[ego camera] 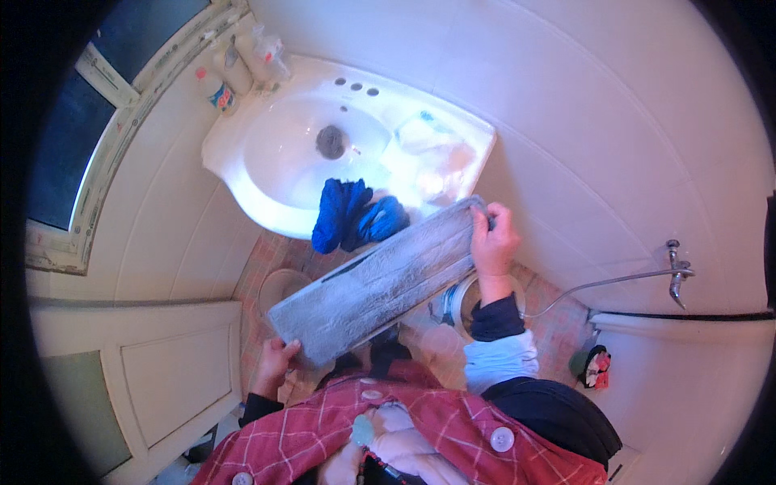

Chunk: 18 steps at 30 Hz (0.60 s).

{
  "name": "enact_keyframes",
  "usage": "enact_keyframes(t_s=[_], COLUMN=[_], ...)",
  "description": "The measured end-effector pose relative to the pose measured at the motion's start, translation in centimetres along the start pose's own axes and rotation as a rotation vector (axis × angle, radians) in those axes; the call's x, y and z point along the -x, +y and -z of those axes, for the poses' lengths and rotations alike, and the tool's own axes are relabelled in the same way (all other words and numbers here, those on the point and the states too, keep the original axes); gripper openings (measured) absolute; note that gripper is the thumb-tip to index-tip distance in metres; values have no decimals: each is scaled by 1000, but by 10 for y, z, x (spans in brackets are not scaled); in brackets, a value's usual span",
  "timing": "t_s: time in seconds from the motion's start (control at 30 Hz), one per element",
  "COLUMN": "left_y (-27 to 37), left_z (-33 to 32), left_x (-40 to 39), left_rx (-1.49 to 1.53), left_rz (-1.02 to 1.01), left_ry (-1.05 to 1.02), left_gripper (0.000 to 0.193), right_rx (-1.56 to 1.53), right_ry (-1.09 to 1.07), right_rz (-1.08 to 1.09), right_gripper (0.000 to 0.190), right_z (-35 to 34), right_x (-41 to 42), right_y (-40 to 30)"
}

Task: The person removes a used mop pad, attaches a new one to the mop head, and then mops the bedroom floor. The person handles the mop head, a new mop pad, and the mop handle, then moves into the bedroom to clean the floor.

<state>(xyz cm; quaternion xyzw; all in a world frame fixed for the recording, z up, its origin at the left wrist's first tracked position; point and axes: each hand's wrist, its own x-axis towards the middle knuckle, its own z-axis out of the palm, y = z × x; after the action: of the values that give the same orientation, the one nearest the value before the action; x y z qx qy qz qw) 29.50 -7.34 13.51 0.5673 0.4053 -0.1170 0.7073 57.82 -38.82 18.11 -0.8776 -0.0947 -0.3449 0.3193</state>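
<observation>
Between my two hands a long grey folded cloth (pixel 376 285), probably a towel, stretches at a slant in front of my body. My left hand (pixel 277 359) grips its lower left end. At the upper right corner, my right hand (pixel 494 236) pinches it between thumb and fingers. Just beyond the cloth, a blue knitted cloth (pixel 345 215) hangs over the front rim of a white washbasin (pixel 273 215). The cloth's underside is hidden from me.
Bottles (pixel 217 91) and a plastic bag (pixel 270 56) stand at the basin's left corner; another clear bag (pixel 433 151) lies on its right. Below are a bucket (pixel 465 303) and a pale basin (pixel 282 288) on the tiled floor. A wall tap (pixel 676 273) with a hose is at right.
</observation>
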Motion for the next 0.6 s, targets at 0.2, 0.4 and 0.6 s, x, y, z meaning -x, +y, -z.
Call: enact_keyframes(t_s=[0.2, 0.4, 0.6], left_y=[7, 13, 16], left_z=[5, 5, 4], left_x=[-7, -4, -10], left_rx=[-121, -135, -180], left_rz=[28, 5, 69], left_ry=[7, 24, 40], left_gripper=[18, 16, 18], right_rx=[-206, -269, 61], right_ry=[45, -156, -172], right_rz=[350, 422, -39], right_gripper=[21, 19, 24], right_z=[64, 121, 41], right_x=[-31, -49, -47], right_y=[-84, -134, -52])
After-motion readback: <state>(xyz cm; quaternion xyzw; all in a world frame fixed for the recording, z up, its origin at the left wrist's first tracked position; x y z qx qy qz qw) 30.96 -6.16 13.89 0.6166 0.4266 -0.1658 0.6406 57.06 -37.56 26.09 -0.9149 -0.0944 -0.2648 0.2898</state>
